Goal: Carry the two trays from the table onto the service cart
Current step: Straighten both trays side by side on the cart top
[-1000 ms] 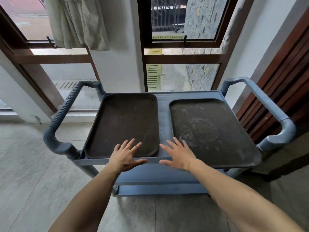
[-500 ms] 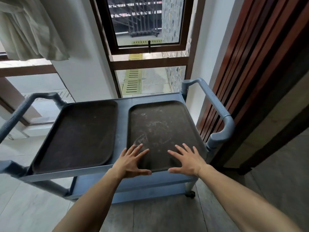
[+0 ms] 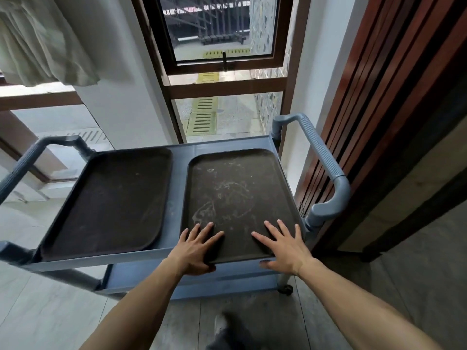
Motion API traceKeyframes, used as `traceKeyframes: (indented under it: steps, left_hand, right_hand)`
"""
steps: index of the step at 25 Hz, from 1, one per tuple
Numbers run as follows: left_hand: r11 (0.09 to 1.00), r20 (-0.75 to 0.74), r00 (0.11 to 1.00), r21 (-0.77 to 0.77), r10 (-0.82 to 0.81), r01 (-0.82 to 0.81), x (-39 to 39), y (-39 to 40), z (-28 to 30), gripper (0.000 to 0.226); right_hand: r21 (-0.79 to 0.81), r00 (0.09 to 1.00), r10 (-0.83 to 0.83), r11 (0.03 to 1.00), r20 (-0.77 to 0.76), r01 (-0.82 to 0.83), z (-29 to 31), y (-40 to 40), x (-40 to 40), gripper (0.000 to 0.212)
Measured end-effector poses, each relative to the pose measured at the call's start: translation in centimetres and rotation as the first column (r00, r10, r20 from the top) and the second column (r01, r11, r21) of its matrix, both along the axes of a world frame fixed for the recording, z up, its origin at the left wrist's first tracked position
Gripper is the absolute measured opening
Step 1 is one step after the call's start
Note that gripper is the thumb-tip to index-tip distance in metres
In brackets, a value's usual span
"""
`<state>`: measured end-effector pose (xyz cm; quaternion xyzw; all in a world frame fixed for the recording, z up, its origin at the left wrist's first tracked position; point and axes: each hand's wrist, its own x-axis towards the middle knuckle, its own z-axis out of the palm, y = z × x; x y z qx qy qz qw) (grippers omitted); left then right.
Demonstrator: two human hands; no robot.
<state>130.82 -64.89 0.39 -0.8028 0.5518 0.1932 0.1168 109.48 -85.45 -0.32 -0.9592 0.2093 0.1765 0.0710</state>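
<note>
Head view, looking down on the service cart [image 3: 177,251], grey-blue plastic, standing on a pale tiled floor [image 3: 38,311] before a brown-framed window [image 3: 222,79].

Far left: pale curtain [image 3: 43,44] bunched at the top corner. Below it, the cart's left handle [image 3: 22,165], ribbed, only partly in frame.

Left tray [image 3: 108,203]: dark brown, rectangular with rounded corners, lying flat on the cart's top shelf, left half. No hand touches it.

A bare strip of shelf separates the 2 trays; they lie side by side, apart.

Left hand [image 3: 194,248]: open, fingers spread, laid on the near-left corner of the right tray [image 3: 237,198], thumb curled below the tray's near edge. Looks like a light hold at the rim, not a closed fist.

Right tray: same make, surface scuffed with pale marks, flat on the right half of the top shelf. Near edge overhangs the shelf lip slightly.

Right hand [image 3: 285,246]: open, fingers splayed flat over the tray's near-right corner, thumb under the near edge.

Right of the hands: the cart's right handle [image 3: 326,173], then a dark red slatted wooden panel [image 3: 379,97]. One caster [image 3: 285,289] shows under the lower shelf. A dark shoe [image 3: 222,329] sits at bottom centre.
</note>
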Motion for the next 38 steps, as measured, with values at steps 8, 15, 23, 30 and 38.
traceKeyframes:
  steps: [8,15,23,30,38]
  left_hand:
    - [0.999,-0.023,0.999,-0.013,-0.041,0.041,3.2,-2.2,-0.2,0.089]
    - [0.999,-0.038,0.999,-0.028,-0.037,0.036,6.8,-5.7,-0.6,0.087]
    - [0.999,-0.064,0.997,-0.025,-0.030,0.028,8.4,-7.1,-2.7,0.090]
    - [1.000,-0.095,0.995,-0.026,-0.007,0.005,8.6,-7.3,-3.4,0.099]
    - [0.998,-0.190,0.980,0.042,0.053,-0.046,6.2,-6.3,-2.3,0.109]
  right_hand:
    - [0.028,0.999,0.023,0.999,-0.046,-0.021,0.0,-1.9,3.3,0.071]
    - [0.034,0.999,0.017,0.999,-0.037,-0.016,0.1,-5.5,7.0,0.069]
    - [0.044,0.998,-0.009,0.999,-0.055,0.011,-2.1,-6.5,8.7,0.072]
    - [0.170,0.989,-0.072,0.981,-0.129,0.093,-1.4,-7.1,9.1,0.089]
    - [0.129,0.989,0.045,0.991,-0.138,-0.027,-1.5,-5.7,6.5,0.112]
